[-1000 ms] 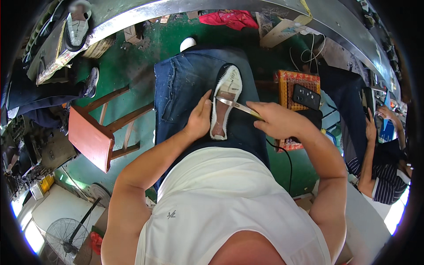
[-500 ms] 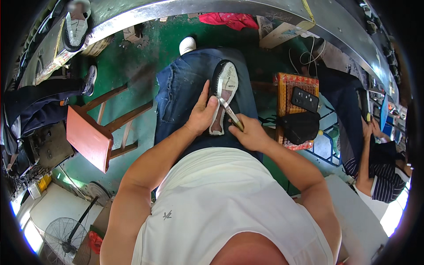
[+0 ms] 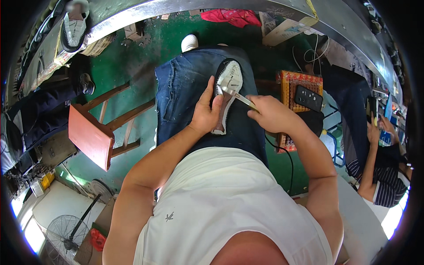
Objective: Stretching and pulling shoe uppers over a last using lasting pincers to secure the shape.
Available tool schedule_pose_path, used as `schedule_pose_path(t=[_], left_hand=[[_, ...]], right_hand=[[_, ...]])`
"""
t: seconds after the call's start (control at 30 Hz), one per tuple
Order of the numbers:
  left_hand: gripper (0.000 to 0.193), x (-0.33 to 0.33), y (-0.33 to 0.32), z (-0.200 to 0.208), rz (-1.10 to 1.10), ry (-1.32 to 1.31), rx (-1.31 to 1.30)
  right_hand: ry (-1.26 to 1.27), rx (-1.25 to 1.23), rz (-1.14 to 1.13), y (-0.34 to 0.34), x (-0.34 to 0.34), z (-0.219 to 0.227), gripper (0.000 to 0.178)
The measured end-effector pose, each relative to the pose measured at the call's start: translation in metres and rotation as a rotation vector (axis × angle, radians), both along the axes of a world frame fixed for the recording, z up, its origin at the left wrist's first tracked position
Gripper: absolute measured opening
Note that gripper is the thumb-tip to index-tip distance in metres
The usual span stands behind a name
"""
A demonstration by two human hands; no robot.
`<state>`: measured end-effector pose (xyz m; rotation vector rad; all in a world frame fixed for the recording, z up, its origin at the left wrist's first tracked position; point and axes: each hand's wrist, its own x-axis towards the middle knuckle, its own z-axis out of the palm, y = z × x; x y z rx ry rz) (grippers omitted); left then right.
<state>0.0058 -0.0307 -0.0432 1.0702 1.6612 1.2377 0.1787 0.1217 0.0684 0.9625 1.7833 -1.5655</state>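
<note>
An unsoled shoe point(image 3: 231, 74) lies bottom up across my jeans-covered lap, its toe pointing away. Its underside is whitish with a brown middle, edged in black with light stitching. My left hand point(image 3: 205, 109) holds it from the left, fingers stretched along its side and thumb by the inner edge. In my right hand point(image 3: 271, 112) is a slim silver metal hand tool point(image 3: 239, 96) with a yellowish handle end; its exact kind is unclear. The tool slants over the shoe's middle, its tip near the left edge beside my left fingers.
A reddish wooden stool point(image 3: 90, 134) stands at the left. On the right, a beaded seat point(image 3: 288, 90) carries a black phone point(image 3: 308, 98) and a black pouch point(image 3: 311, 121). A metal-edged bench point(image 3: 185, 8) curves ahead, bearing another shoe point(image 3: 74, 31). A co-worker point(image 3: 382, 176) sits at the right.
My right hand has moved up and to the right, and the tool lies flatter, its tip farther toward the toe. My left thumb has shifted slightly to the right and down.
</note>
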Motion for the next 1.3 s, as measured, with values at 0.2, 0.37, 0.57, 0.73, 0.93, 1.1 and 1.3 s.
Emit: schedule_pose_path(t=[0.2, 0.37, 0.57, 0.73, 0.93, 1.1, 1.3], left_hand=[[0.061, -0.007, 0.002, -0.005, -0.062, 0.265, 0.095], [0.059, -0.011, 0.011, 0.015, -0.143, 0.38, 0.097], [0.049, -0.011, 0.012, 0.022, -0.226, 0.428, -0.098], [0.048, -0.01, 0.01, 0.016, -0.267, 0.494, -0.015], [0.056, -0.017, 0.0, 0.011, -0.32, 0.569, 0.044], [0.076, -0.004, -0.008, 0.003, -0.142, 0.364, -0.064], [0.105, -0.038, -0.021, 0.035, -0.505, -0.141, -0.411]], right_hand=[[0.268, -0.027, -0.33, -0.025, 0.004, -0.05, 0.019], [0.304, -0.111, -0.522, -0.052, 0.017, -0.066, 0.021], [0.14, -0.295, -0.405, 0.005, 0.023, -0.021, 0.032], [0.255, 0.449, -0.003, 0.016, -0.012, -0.035, 0.05], [0.32, 0.484, 0.034, 0.017, -0.011, -0.032, 0.051], [0.306, 0.365, -0.094, -0.003, -0.011, -0.022, 0.043], [0.33, 0.707, 0.134, -0.03, 0.013, -0.039, 0.042]])
